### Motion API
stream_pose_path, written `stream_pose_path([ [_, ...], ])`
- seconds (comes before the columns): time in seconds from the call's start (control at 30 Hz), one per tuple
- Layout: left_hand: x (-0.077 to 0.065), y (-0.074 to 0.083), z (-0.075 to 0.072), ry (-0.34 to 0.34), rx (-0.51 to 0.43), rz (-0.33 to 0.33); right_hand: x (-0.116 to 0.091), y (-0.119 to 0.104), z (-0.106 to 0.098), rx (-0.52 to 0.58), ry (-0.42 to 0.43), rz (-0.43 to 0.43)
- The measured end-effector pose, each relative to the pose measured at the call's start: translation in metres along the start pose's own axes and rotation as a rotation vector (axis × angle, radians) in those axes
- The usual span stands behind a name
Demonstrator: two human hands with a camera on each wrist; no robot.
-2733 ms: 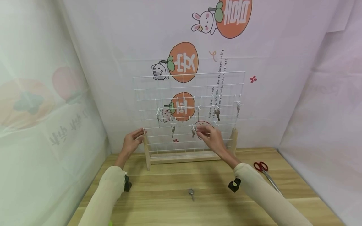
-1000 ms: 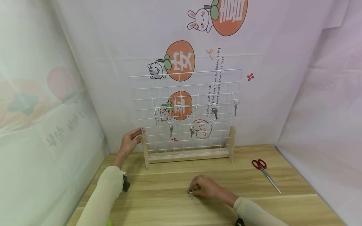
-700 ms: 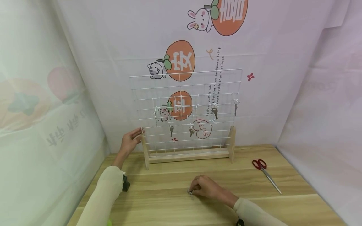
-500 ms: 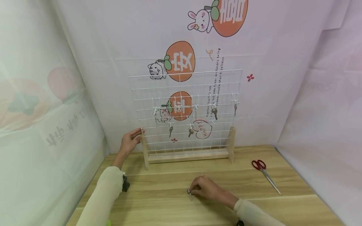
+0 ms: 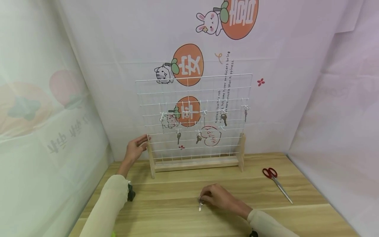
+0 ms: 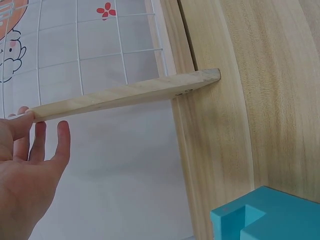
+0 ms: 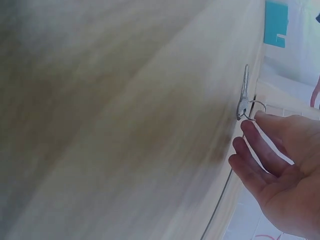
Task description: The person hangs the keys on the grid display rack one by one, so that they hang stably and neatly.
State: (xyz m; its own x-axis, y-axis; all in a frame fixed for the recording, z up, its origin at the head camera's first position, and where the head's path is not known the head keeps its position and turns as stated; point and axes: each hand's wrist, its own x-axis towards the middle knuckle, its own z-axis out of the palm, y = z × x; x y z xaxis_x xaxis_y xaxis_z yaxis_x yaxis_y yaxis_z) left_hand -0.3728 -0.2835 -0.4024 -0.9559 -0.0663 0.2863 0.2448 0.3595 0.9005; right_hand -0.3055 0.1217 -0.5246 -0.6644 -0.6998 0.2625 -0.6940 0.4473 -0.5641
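My right hand [image 5: 219, 196] is low over the table's middle, holding a small key [image 5: 200, 206] by its ring. In the right wrist view the thumb and forefinger pinch the ring, and the silver key [image 7: 245, 102] hangs from it, close to the wood surface. My left hand [image 5: 134, 150] is at the left side of the white wire grid rack, whose wooden base [image 5: 195, 164] stands at the back. Seen from the left wrist, thumb and fingers pinch the top end of the wooden upright [image 6: 135, 92]. White hooks on the grid carry several keys, one being a dark key [image 5: 224, 119].
Red-handled scissors [image 5: 277, 185] lie on the table at the right. A white printed cloth [image 5: 272, 115] hangs behind the rack, with cloth at both sides too. A teal block [image 6: 270, 215] shows at the left wrist view's lower right.
My right hand has come down from the grid to the table and taken the key lying there by its ring. The key has turned in the fingers. My left hand keeps its place.
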Motion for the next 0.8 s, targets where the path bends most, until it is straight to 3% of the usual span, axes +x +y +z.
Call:
stream_pose_path([
  [0.4,0.0,0.0,-0.001,0.005,-0.013,-0.003,0.002,0.01,-0.027,-0.018,0.096,-0.015],
  [0.8,-0.002,0.003,0.0,0.0,-0.021,-0.014,0.01,0.01,-0.071,-0.074,0.184,-0.012],
])
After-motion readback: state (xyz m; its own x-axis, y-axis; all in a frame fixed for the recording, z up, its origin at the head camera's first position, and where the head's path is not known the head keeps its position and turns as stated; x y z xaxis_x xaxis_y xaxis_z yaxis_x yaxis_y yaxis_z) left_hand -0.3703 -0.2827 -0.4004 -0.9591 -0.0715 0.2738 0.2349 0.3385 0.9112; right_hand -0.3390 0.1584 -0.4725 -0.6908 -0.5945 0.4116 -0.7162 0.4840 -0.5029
